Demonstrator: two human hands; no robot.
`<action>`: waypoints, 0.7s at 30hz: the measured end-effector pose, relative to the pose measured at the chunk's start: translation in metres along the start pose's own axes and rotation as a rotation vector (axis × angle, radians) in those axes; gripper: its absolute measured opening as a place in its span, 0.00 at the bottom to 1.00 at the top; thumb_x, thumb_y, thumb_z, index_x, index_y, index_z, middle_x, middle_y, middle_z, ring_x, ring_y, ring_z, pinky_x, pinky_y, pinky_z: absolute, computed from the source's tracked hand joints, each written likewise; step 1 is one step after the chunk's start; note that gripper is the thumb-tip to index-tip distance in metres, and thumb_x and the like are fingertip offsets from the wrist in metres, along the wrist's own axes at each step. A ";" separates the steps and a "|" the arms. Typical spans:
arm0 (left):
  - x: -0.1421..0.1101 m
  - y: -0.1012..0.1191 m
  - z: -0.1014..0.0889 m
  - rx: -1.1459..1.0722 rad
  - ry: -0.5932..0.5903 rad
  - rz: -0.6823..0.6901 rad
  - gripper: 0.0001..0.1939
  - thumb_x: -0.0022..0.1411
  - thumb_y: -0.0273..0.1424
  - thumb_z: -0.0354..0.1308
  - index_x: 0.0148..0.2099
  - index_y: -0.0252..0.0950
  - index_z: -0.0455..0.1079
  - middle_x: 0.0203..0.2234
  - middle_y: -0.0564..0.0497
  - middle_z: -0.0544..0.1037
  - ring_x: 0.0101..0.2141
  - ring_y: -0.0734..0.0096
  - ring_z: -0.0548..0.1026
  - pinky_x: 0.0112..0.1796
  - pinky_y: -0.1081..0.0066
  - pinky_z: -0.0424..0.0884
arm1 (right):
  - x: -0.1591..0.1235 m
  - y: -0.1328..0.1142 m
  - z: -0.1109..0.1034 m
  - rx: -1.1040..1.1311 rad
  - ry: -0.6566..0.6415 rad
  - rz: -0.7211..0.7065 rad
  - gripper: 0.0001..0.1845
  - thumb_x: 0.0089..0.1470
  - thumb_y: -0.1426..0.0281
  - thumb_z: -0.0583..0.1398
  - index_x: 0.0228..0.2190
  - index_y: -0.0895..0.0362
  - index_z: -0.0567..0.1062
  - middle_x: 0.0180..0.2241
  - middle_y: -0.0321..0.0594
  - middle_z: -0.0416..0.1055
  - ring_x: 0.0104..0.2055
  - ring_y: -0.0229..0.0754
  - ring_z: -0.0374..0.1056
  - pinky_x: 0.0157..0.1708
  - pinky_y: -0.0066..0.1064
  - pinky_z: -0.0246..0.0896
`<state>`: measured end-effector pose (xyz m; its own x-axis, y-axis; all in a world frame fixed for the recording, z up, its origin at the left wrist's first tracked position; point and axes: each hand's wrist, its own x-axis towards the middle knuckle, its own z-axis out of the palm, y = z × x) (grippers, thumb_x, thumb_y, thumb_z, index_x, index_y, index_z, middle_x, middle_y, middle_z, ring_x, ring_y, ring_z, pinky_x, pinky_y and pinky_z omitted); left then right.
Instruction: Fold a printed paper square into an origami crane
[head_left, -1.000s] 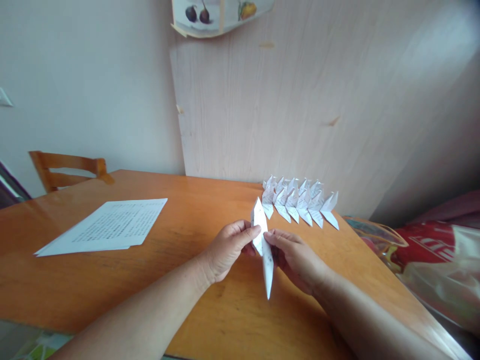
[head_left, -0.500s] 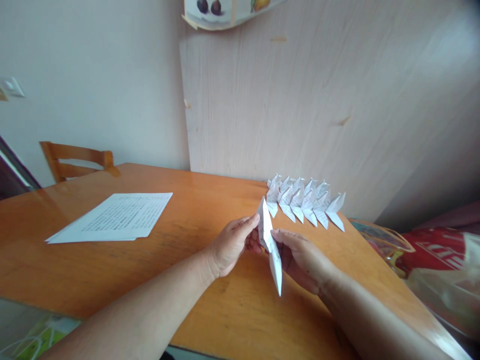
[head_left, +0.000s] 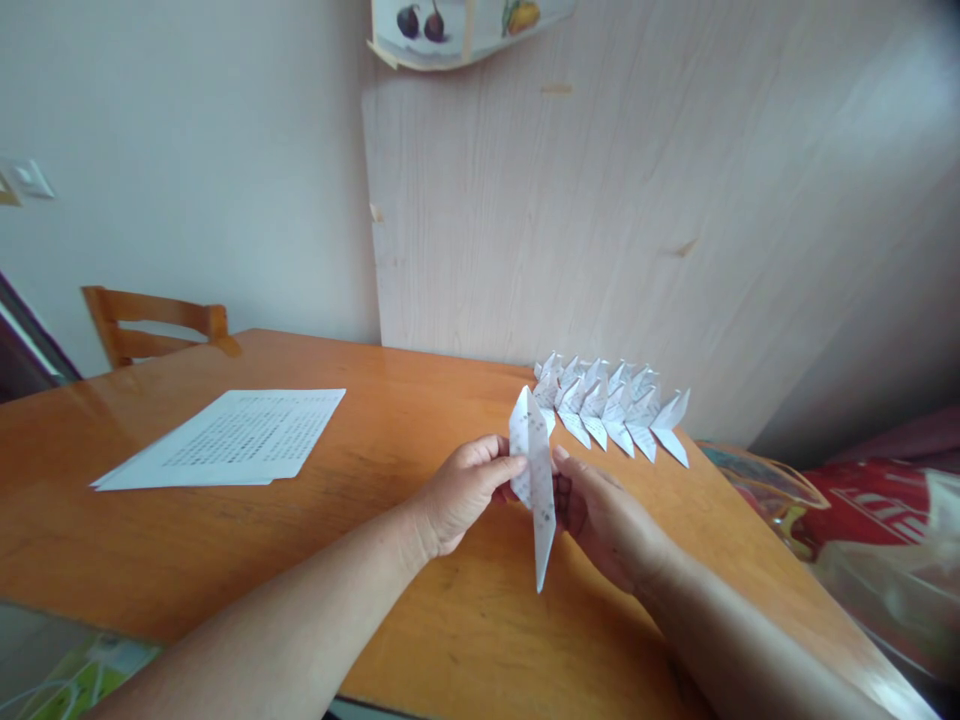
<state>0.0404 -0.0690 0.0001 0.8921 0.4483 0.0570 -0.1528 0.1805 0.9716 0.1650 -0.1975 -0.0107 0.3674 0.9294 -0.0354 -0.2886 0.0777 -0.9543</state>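
A folded piece of printed white paper (head_left: 541,500), long and pointed at both ends, stands upright over the table between my hands. My left hand (head_left: 469,490) pinches its left flap, thumb on the near face and fingers behind. My right hand (head_left: 611,520) is at its right edge, with curled fingers partly hidden behind the paper and the thumb tip close to the edge. Beyond the hands, several folded paper birds (head_left: 619,405) stand in close rows, wings raised.
A stack of printed sheets (head_left: 247,435) lies on the left of the wooden table (head_left: 420,400). A wooden chair (head_left: 161,315) stands behind it. Red and clear plastic bags (head_left: 862,510) sit beyond the right edge. A panelled wall (head_left: 525,220) borders the far side.
The folded paper has turned, so its printed near face shows more and its lower tip has swung left. My right thumb has shifted off its face toward the edge.
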 end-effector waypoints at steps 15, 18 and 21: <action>0.004 -0.007 -0.006 -0.027 -0.053 -0.077 0.09 0.62 0.33 0.59 0.43 0.36 0.73 0.32 0.50 0.76 0.34 0.69 0.72 0.38 0.69 0.63 | -0.005 -0.005 0.004 -0.170 0.096 -0.100 0.14 0.55 0.60 0.65 0.28 0.56 0.71 0.22 0.34 0.67 0.24 0.36 0.59 0.26 0.31 0.49; 0.002 -0.006 -0.005 -0.013 -0.083 -0.070 0.09 0.61 0.33 0.61 0.43 0.35 0.74 0.32 0.50 0.76 0.34 0.69 0.71 0.38 0.69 0.63 | -0.004 -0.005 0.007 -0.235 0.125 -0.110 0.17 0.53 0.56 0.66 0.27 0.55 0.69 0.21 0.33 0.66 0.23 0.36 0.58 0.26 0.31 0.50; 0.000 -0.006 -0.005 -0.005 -0.128 -0.046 0.10 0.62 0.32 0.61 0.45 0.35 0.73 0.34 0.49 0.77 0.34 0.69 0.70 0.39 0.69 0.63 | -0.002 -0.002 0.006 -0.294 0.153 -0.129 0.17 0.53 0.56 0.65 0.27 0.55 0.67 0.21 0.33 0.65 0.24 0.36 0.57 0.25 0.31 0.49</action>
<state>0.0394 -0.0654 -0.0073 0.9450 0.3244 0.0413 -0.1122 0.2031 0.9727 0.1589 -0.1976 -0.0068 0.5189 0.8521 0.0686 0.0276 0.0636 -0.9976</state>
